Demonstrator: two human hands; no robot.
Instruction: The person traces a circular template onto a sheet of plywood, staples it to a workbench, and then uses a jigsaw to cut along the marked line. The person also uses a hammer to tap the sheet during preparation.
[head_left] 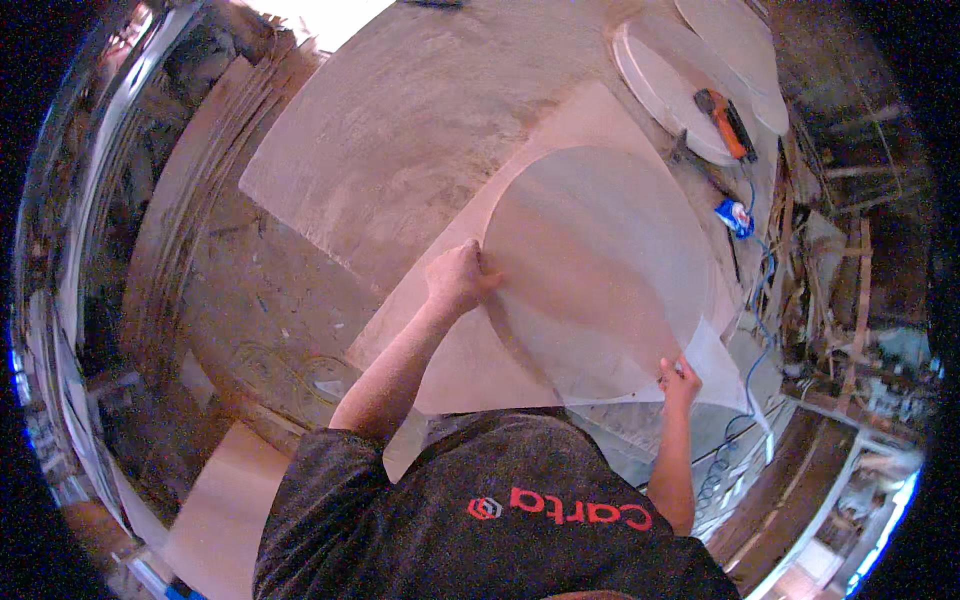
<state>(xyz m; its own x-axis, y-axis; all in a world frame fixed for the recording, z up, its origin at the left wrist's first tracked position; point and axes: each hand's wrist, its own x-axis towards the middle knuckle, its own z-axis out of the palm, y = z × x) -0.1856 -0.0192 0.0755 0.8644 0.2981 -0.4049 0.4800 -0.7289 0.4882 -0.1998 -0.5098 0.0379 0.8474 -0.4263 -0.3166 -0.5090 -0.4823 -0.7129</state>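
Note:
A large, pale round sheet lies over a squarish pale board in the middle of the view. My left hand is closed on the left edge of the round sheet, its knuckles up. My right hand pinches at the lower right rim, beside a white, thinner-looking flap; which layer its fingers hold is hard to tell. The board's near edge lies just in front of my dark shirt.
A large worn panel lies behind. At upper right are stacked round pieces, an orange-black tool with a blue hose, and a blue packet. Scrap wood lines the right; stacked boards stand left.

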